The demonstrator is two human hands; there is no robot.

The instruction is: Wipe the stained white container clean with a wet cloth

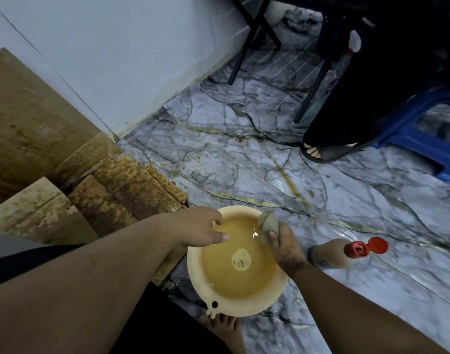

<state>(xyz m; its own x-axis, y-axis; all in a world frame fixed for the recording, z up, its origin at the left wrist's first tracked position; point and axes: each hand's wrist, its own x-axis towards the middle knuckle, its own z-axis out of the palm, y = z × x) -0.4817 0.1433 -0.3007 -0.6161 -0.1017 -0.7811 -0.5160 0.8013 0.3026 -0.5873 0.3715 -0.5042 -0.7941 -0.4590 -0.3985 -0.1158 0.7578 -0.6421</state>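
Obs. 1: the stained white container (pixel 65 190) stands on the floor (pixel 244 154) at 9–10 o'clock from the basin (pixel 193 267), against the pale wall (pixel 116 60). Its flat faces carry heavy brown-yellow staining and speckle across nearly every surface in view. No wiped-clean patch is visible. Judgement: the wiping itself has not begun, or has barely made a mark; most of the task is left.

Obs. 2: the basin sits just beside the container's lower corner, centre-low in view. It holds murky yellow-brown water, so you appear to be at the wetting or rinsing step.

Obs. 3: your right hand (pixel 286 247) is closed around the cloth (pixel 269 222), bunched into a wad, held over the basin's rim at 1 o'clock. Whether the cloth is dripping cannot be told.

Obs. 4: your left hand (pixel 206 229) is loosely open, fingers spread, holding nothing, hovering over the basin's rim at 10–11 o'clock. Contact with the rim is uncertain.

Obs. 5: a bottle (pixel 331 254) with its red flip cap (pixel 367 247) open lies on the floor at 3 o'clock from the basin. The floor shows yellow streaks and specks toward 12–1 o'clock.

Remaining, as judged: carry the wet cloth to the container, wipe all faces, rinse repeatedly; the water is already dirty.
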